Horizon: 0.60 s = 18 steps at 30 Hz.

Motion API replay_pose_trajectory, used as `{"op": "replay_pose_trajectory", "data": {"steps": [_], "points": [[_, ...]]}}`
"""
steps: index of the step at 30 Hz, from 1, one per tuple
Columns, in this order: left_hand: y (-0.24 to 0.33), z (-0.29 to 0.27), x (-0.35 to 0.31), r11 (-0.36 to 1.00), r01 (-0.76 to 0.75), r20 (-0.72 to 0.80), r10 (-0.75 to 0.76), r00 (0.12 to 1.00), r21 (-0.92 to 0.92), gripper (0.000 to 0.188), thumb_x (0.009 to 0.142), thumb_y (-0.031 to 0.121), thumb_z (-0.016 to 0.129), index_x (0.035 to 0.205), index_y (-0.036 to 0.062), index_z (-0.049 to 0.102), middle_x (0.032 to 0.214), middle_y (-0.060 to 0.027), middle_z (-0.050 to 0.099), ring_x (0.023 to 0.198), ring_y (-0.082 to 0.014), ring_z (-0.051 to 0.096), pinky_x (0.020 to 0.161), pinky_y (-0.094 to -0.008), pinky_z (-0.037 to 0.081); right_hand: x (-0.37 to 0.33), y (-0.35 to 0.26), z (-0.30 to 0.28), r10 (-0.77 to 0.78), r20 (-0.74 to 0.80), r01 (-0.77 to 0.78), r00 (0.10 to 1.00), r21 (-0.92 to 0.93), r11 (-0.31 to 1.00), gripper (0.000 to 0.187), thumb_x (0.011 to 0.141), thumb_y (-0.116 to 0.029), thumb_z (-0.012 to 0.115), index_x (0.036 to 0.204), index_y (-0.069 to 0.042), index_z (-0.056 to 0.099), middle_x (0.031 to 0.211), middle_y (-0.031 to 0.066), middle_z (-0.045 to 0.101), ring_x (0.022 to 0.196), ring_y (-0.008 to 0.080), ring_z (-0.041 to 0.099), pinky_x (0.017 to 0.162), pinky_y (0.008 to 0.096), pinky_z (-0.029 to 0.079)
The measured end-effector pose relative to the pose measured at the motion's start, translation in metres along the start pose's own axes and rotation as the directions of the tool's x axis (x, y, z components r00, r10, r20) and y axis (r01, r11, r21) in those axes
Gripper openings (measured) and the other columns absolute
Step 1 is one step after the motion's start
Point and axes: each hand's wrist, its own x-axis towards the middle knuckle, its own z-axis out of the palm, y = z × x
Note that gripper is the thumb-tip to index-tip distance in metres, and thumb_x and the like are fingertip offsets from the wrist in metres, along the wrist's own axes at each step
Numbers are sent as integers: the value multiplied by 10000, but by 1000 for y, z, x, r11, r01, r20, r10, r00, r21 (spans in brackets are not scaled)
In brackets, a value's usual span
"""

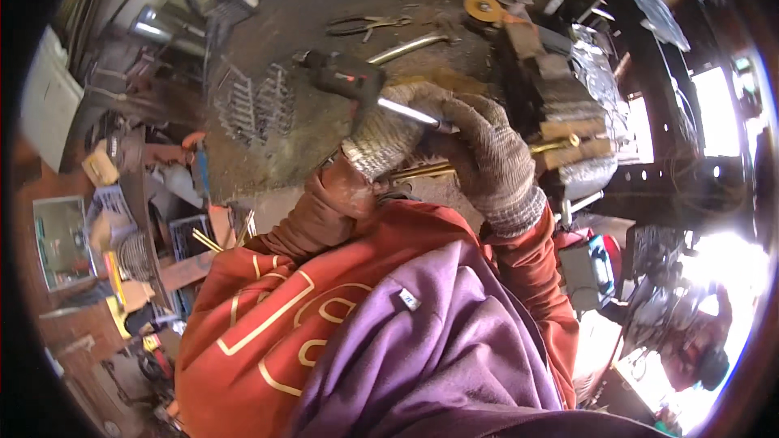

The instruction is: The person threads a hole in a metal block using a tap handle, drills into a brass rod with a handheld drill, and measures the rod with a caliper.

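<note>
Both my hands wear knitted work gloves and are close together over the near part of the dark workbench (324, 126). My left hand (389, 134) is closed at the grip of a black, drill-shaped power tool (345, 75) with a small red mark. Its narrow end points to the far left. From beside my left hand a shiny metal rod (408, 111) runs to the dark tip at my right hand (495, 146). My right fingers are bent around that end. The palms and what lies beneath them are hidden.
Several metal pieces stand in rows (260, 105) at left on the bench. Pliers (365, 24) and a metal tube (408, 48) lie beyond the power tool. A yellow disc (483, 7) is at the far right, above stacked blocks (572, 105). Cluttered shelving (134, 235) flanks my left side.
</note>
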Motion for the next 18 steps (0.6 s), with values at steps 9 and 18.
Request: {"op": "replay_pose_trajectory", "data": {"steps": [9, 18], "points": [[-22, -132, 8, 853, 57, -563, 291, 774, 519, 287, 1006, 246, 740, 1173, 12, 749, 1097, -112, 771, 997, -231, 705, 933, -375, 551, 41, 69, 109, 115, -70, -128, 991, -233, 964, 265, 935, -190, 738, 1132, -47, 634, 1116, 248, 596, 977, 462, 634, 790, 515, 538], [-70, -167, 36, 949, 124, -759, 148, 634, 289, 440, 954, 240, 799, 1304, 0, 685, 1231, -120, 720, 1135, -235, 651, 1036, -375, 505, 10, 100, 227, 611, 170, -630, 773, 97, 770, 407, 919, -246, 792, 1203, 1, 637, 1129, 184, 711, 1013, 317, 703, 858, 428, 562]]}}
